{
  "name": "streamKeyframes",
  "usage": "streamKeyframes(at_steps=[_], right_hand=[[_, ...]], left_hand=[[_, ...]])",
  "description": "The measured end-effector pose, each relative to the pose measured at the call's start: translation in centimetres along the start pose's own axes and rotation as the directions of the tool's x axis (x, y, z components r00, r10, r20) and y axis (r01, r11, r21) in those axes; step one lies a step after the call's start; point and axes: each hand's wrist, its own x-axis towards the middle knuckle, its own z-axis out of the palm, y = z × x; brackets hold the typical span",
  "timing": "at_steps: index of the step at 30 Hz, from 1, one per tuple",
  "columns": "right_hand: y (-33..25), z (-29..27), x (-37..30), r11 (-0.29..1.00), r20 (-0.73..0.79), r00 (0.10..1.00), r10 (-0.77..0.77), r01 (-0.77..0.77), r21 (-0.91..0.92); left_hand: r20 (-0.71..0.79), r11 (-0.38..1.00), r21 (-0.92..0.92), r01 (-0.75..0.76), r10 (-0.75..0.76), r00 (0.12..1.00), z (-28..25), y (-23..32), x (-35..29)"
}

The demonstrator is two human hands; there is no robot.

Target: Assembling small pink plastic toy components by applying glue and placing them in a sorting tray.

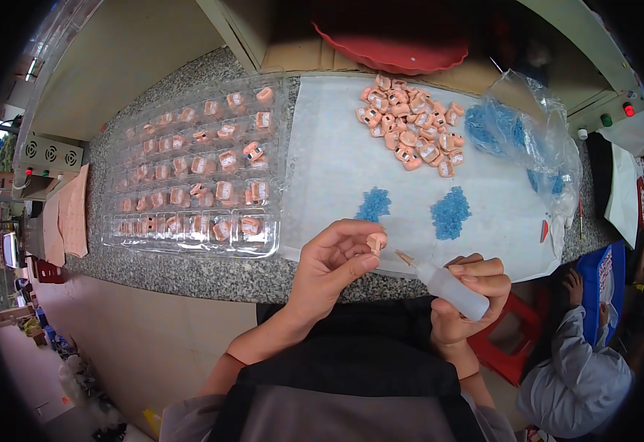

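Note:
My left hand (329,261) pinches a small pink moulded piece (376,241) between thumb and fingertips, above the front edge of the white paper (329,184). In my right hand (480,287) is a white squeeze bottle (455,292), tilted so its narrow brownish tip points up and left toward the piece, a small gap apart. Just beyond my hands lie two little heaps of blue beads, a left heap (373,205) and a right heap (451,213). Farther back is a pile of similar pink pieces (414,125), some with dark markings.
Clear plastic trays (274,243) with pink pieces in rows cover the left of the speckled counter (189,276). At the right back sits a clear bag (532,110) of blue beads. A red scalloped dish (388,51) stands behind. To the right, another person (580,376) sits near a blue tray (603,287).

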Motion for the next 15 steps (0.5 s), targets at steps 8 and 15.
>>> streamKeyframes(at_steps=[8, 15], right_hand=[[0.14, -0.12, -0.11, 1.000, 0.013, 1.000, -0.004, 0.005, -0.004], [0.02, -0.19, 0.05, 1.000, 0.026, 1.000, -0.017, 0.017, -0.015]], left_hand=[[-0.005, 1.000, 0.005, 0.006, -0.006, 1.000, 0.03, -0.22, 0.05], [-0.011, 1.000, 0.015, -0.002, 0.002, 1.000, 0.22, -0.17, 0.15]])
